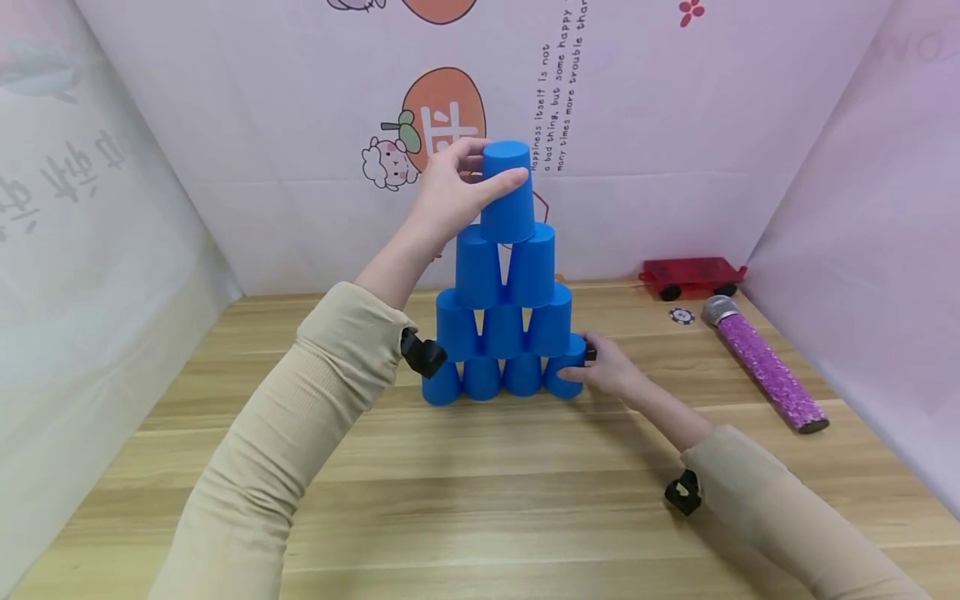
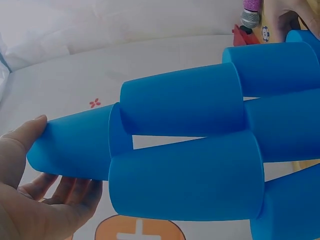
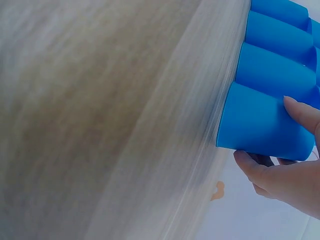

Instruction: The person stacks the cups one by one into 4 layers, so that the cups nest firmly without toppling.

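Blue cups stand upside down in a tapering pyramid, with two cups [image 1: 477, 267] in the row under the top. My left hand [image 1: 447, 193] holds the single top cup [image 1: 507, 212], thumb on its near side and fingers around the far side. In the left wrist view that cup's rim overlaps the two cups beneath it. Down at the table, my right hand [image 1: 617, 371] grips the rightmost cup [image 3: 260, 122] of the bottom row. Its thumb lies on the near side, and the fingers curl along the outer side, partly hidden in the head view.
A purple glittery microphone [image 1: 772, 367] lies on the wooden table [image 1: 465, 492] at right. Behind it are a poker chip [image 1: 681, 316] and a red toy car [image 1: 692, 277]. White printed sheets [image 1: 645, 125] wall the table at the back and both sides.
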`<state>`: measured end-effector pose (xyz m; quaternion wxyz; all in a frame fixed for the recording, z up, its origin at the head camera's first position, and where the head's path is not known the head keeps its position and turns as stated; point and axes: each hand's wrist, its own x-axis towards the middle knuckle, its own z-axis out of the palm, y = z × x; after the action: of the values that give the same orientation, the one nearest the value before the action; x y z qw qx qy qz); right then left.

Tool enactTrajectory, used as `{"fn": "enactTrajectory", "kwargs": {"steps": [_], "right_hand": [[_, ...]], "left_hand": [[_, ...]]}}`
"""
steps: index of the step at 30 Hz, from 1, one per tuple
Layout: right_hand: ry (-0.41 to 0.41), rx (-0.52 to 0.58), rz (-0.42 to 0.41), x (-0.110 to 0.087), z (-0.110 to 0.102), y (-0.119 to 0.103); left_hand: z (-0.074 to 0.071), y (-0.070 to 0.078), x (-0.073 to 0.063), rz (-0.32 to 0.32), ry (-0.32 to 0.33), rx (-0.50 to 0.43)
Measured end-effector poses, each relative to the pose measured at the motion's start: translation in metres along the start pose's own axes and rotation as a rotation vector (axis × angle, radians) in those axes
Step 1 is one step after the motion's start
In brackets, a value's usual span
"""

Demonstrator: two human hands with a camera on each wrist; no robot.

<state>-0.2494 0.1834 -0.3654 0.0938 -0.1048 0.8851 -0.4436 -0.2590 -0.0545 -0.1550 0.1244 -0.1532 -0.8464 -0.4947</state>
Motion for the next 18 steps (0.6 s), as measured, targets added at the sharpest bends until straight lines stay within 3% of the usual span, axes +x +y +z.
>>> {"fn": "enactTrajectory", "kwargs": {"steps": [18], "right_hand": [[0.0,-0.006,0.005,0.0025,0.0002,0.0028]], "left_hand": [[0.0024,-0.0025,0.0004,0.021,-0.006,-0.016]]}}
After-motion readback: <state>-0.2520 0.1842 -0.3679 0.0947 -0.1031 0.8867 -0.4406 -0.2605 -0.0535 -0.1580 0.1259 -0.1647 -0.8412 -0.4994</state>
